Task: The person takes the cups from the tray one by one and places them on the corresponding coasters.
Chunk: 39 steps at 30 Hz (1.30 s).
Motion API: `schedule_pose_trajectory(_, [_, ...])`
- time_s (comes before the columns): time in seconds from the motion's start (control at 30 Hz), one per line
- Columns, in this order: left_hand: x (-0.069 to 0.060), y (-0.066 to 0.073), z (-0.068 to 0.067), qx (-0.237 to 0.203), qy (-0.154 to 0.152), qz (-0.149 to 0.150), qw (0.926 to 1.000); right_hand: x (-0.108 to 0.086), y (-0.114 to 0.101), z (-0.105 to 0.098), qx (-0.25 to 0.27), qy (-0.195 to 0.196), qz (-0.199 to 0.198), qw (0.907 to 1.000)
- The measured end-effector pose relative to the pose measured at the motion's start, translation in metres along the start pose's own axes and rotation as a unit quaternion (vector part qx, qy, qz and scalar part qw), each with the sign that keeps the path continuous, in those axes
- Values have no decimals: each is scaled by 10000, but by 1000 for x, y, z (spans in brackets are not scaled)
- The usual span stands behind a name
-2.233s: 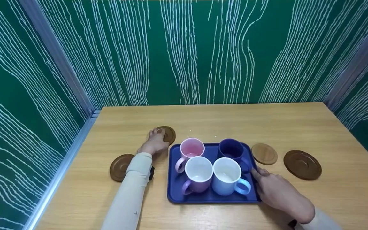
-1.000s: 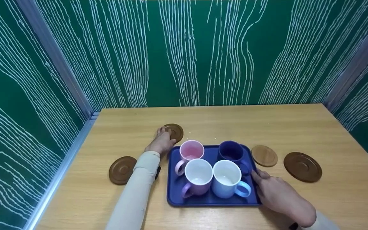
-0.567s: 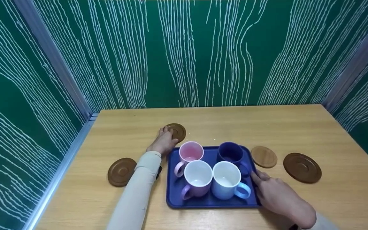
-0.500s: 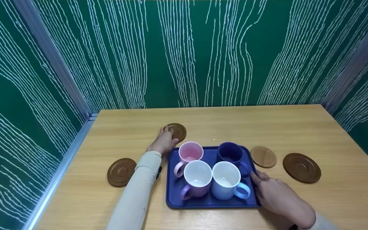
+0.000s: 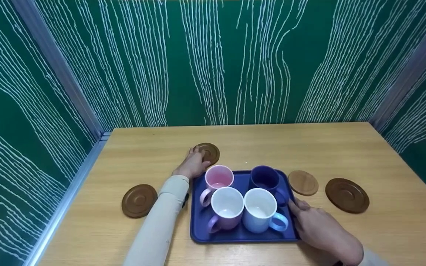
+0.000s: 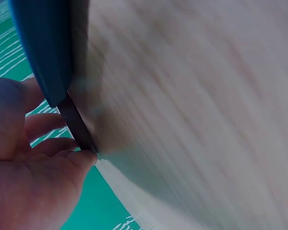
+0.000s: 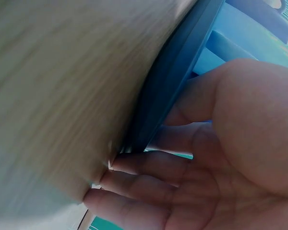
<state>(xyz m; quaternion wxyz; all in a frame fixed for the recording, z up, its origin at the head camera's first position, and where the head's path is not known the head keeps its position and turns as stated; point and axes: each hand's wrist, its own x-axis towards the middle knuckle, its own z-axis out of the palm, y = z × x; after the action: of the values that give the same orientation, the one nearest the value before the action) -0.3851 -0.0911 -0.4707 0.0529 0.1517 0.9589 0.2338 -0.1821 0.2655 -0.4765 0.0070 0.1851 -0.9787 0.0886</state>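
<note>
Left hand (image 5: 192, 165) pinching rim of brown coaster (image 5: 212, 151) just beyond pink mug (image 5: 219, 177); right hand (image 5: 318, 226) gripping tray (image 5: 199, 226) edge. Advisable: coaster flat on surface (image 5: 154, 147), tray steady.

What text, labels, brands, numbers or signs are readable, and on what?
None that I can read.
Pink mug, purple mug, light blue mug, dark blue mug: no lettering visible.
Blue tray, brown disc at the left hand: none visible.
Left sleeve: small dark mark, too small to make out.
Green wall: wavy white lines, not lettering.
</note>
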Motion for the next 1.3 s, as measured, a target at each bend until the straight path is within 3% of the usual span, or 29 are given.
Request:
schedule_pose_trajectory(0.37, [4,2,3,-57,118,213,9997,1,1,0,-46,66,-42,10000])
schedule_pose_trajectory(0.67, [6,0,4,-27,330,602,9976,0,0,1,-236,391,-188,9988])
schedule_pose_trajectory(0.8, [7,0,5,-48,236,491,9985,1,0,1,-182,313,-161,9992])
schedule_pose_trajectory(1.03, [3,5,-2,-434,120,-116,9989,0,1,0,-142,406,-246,9988])
schedule_pose_trajectory(1.3, [-6,13,-21,-692,584,-418,9950,0,2,0,-137,331,-212,9991])
